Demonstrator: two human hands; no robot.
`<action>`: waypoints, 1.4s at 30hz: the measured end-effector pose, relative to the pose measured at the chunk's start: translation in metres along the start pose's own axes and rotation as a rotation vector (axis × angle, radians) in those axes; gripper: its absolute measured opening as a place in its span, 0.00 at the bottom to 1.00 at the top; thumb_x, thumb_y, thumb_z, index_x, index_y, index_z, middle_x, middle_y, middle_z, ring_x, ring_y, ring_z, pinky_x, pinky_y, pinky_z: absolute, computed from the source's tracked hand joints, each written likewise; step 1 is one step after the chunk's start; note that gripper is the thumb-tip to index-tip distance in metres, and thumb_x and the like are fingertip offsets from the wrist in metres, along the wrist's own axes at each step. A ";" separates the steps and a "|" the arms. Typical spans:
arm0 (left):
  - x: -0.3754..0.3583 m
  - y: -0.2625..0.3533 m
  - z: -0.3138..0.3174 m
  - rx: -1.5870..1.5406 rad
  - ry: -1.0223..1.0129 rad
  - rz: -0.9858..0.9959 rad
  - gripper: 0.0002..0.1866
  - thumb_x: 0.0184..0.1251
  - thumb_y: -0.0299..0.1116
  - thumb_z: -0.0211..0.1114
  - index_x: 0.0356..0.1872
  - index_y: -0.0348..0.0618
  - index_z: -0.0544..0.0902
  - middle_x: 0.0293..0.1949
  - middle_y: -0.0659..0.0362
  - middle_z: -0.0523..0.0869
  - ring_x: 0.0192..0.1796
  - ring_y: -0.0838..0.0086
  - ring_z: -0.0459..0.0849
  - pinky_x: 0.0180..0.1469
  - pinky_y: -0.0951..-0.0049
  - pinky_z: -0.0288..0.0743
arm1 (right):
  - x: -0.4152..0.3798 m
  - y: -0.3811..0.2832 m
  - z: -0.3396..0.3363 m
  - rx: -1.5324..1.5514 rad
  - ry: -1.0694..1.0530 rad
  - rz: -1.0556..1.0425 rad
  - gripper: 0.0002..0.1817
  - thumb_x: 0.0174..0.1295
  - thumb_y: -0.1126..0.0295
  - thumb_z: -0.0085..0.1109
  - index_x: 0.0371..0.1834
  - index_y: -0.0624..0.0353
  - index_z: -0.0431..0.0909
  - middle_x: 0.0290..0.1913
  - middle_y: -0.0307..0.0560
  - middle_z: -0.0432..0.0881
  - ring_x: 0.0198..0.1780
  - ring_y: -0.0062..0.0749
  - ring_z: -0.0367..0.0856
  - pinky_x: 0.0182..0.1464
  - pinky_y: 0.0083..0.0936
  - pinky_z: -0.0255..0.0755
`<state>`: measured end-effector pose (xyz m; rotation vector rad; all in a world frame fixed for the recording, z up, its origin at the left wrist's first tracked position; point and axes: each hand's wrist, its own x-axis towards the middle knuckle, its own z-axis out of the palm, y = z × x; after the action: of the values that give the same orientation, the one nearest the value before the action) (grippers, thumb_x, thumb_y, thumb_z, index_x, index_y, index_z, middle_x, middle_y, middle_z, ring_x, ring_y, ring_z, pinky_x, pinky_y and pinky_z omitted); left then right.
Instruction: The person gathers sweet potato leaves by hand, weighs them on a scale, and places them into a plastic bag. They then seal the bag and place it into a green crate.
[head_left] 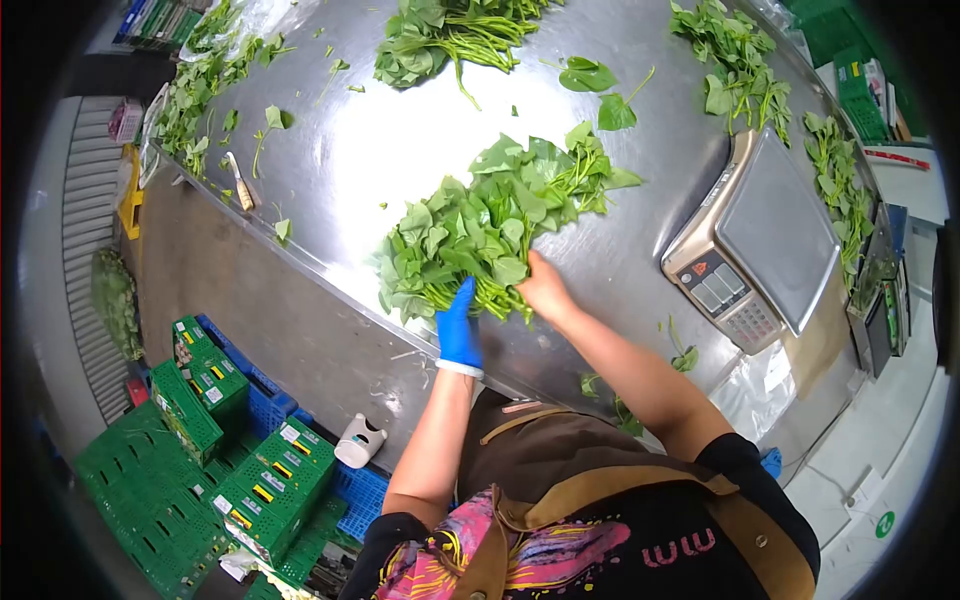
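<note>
Left hand [458, 328], blue-gloved, fingers flat and open on the stems of the greens [495, 235]. Right hand [543, 287] bare, fingers curled into the same bunch. I see it lying mid-table [400, 150]; scale [760, 240] just right, loose leaves [445, 35] beyond.
</note>
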<state>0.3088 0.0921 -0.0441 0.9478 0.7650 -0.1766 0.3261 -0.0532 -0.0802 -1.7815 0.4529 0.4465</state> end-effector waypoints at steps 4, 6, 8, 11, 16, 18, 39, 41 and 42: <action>0.002 -0.002 -0.022 -0.006 -0.146 -0.059 0.26 0.62 0.24 0.64 0.63 0.44 0.71 0.56 0.60 0.80 0.57 0.69 0.78 0.63 0.68 0.68 | -0.019 0.001 0.000 -0.026 -0.047 -0.282 0.21 0.55 0.73 0.57 0.54 0.66 0.68 0.50 0.64 0.77 0.55 0.60 0.74 0.57 0.41 0.68; -0.016 -0.001 -0.023 0.044 -0.304 0.075 0.24 0.66 0.26 0.61 0.63 0.45 0.70 0.58 0.60 0.77 0.60 0.70 0.75 0.64 0.68 0.67 | -0.031 -0.001 -0.009 -0.052 -0.066 -0.426 0.23 0.55 0.76 0.54 0.56 0.66 0.67 0.53 0.64 0.76 0.57 0.60 0.72 0.58 0.41 0.67; -0.033 -0.003 -0.037 0.123 -0.317 0.095 0.21 0.72 0.32 0.56 0.65 0.46 0.68 0.59 0.60 0.75 0.60 0.70 0.73 0.64 0.67 0.67 | -0.049 -0.003 -0.022 -0.083 -0.095 -0.572 0.25 0.55 0.79 0.53 0.59 0.65 0.67 0.55 0.63 0.75 0.59 0.59 0.71 0.60 0.40 0.67; -0.032 -0.025 -0.065 0.158 -0.371 0.135 0.20 0.74 0.37 0.52 0.64 0.45 0.68 0.58 0.59 0.76 0.59 0.69 0.74 0.62 0.66 0.69 | -0.072 0.034 -0.028 0.181 -0.246 -0.552 0.28 0.57 0.78 0.55 0.64 0.61 0.66 0.60 0.55 0.73 0.60 0.49 0.72 0.63 0.36 0.65; -0.055 -0.022 -0.039 0.259 -0.527 0.050 0.18 0.72 0.34 0.53 0.61 0.43 0.70 0.56 0.58 0.77 0.57 0.67 0.75 0.60 0.66 0.70 | -0.087 0.059 -0.038 0.385 -0.289 -0.432 0.30 0.57 0.76 0.58 0.66 0.60 0.65 0.64 0.50 0.71 0.62 0.41 0.72 0.64 0.35 0.64; -0.063 -0.028 -0.022 0.300 -0.584 0.024 0.18 0.71 0.33 0.53 0.60 0.42 0.71 0.55 0.57 0.78 0.56 0.67 0.76 0.59 0.67 0.70 | -0.093 0.042 -0.059 0.333 -0.261 -0.450 0.31 0.57 0.75 0.59 0.66 0.60 0.65 0.64 0.51 0.71 0.62 0.40 0.71 0.64 0.35 0.64; -0.135 -0.179 0.371 0.913 -0.988 0.131 0.23 0.50 0.35 0.76 0.44 0.32 0.80 0.39 0.56 0.86 0.38 0.72 0.83 0.44 0.73 0.76 | -0.162 0.085 -0.407 -0.075 0.802 -0.066 0.25 0.56 0.62 0.60 0.57 0.59 0.75 0.55 0.61 0.75 0.55 0.55 0.73 0.59 0.39 0.67; -0.125 -0.195 0.371 1.082 -0.941 0.133 0.25 0.51 0.36 0.76 0.47 0.31 0.79 0.42 0.55 0.86 0.40 0.71 0.83 0.46 0.73 0.76 | -0.164 0.083 -0.416 -0.484 0.878 0.152 0.23 0.57 0.59 0.61 0.53 0.61 0.77 0.57 0.58 0.74 0.56 0.54 0.69 0.60 0.40 0.65; -0.127 -0.197 0.373 1.113 -0.924 0.163 0.27 0.52 0.37 0.76 0.49 0.31 0.78 0.43 0.54 0.85 0.41 0.71 0.83 0.46 0.73 0.76 | -0.161 0.089 -0.419 -0.565 0.939 0.136 0.23 0.57 0.58 0.61 0.51 0.61 0.78 0.57 0.58 0.74 0.56 0.54 0.68 0.60 0.39 0.65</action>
<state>0.3184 -0.3405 0.0380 1.7552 -0.3614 -0.8823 0.1702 -0.4689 0.0317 -2.4681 1.1890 -0.2458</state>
